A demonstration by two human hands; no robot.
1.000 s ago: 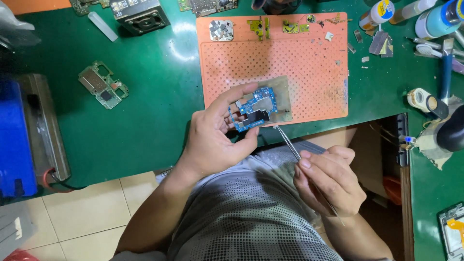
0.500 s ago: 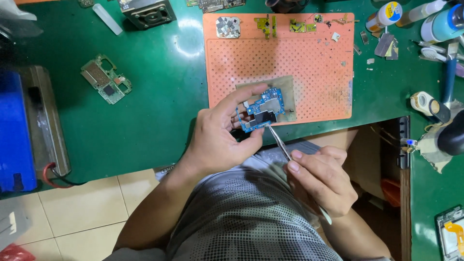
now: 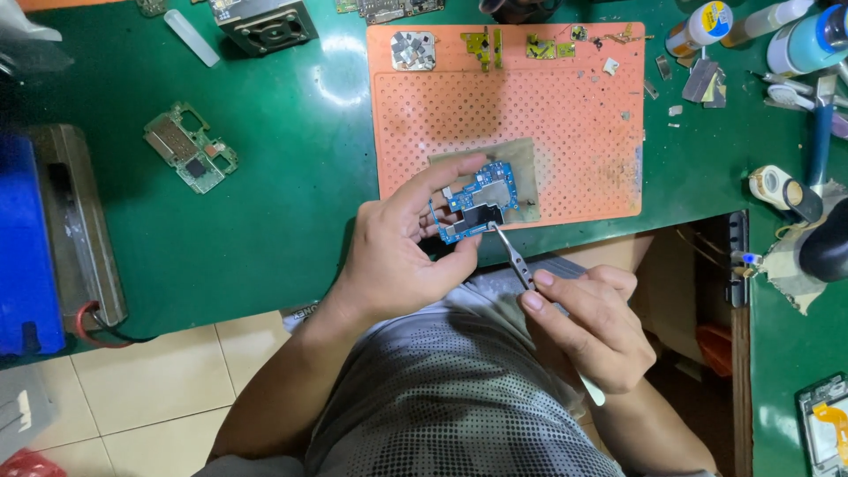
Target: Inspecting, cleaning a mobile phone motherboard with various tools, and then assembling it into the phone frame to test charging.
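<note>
My left hand (image 3: 397, 256) holds a small blue circuit board (image 3: 478, 201) by its edges, just over the near edge of an orange perforated work mat (image 3: 512, 106). A grey pad (image 3: 523, 172) lies on the mat under the board. In my right hand (image 3: 587, 322) I grip metal tweezers (image 3: 514, 259), and their tips touch the board's lower edge. Both hands are above my lap, at the front edge of the green bench (image 3: 283, 185).
A green circuit board (image 3: 190, 157) lies at left on the bench. A blue box (image 3: 31, 238) stands at the far left. Small metal parts (image 3: 481, 44) line the mat's far edge. Bottles (image 3: 707, 22), tape rolls (image 3: 782, 187) and tools crowd the right side.
The view has shifted slightly. My right hand has brought the tweezers up so that their tips meet the board; my left hand keeps its hold on the board.
</note>
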